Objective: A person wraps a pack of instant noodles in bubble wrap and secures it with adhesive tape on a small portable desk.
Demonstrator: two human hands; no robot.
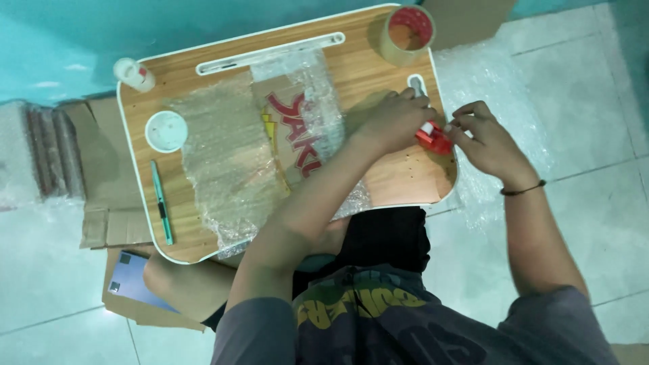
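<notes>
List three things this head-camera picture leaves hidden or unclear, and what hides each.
1. Head view: the red tape dispenser is partly covered by the left hand and right hand.
2. The cardboard shows only blurrily through the bubble wrap.
3. The flat blue item is partly hidden under the lap table.

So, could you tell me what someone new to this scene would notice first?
Probably both hands meeting at the right edge of the wooden lap table, where the left hand and right hand work a small red tape dispenser. Next, the package wrapped in bubble wrap lying across the middle of the table, and the roll of clear tape at the far right corner.
</notes>
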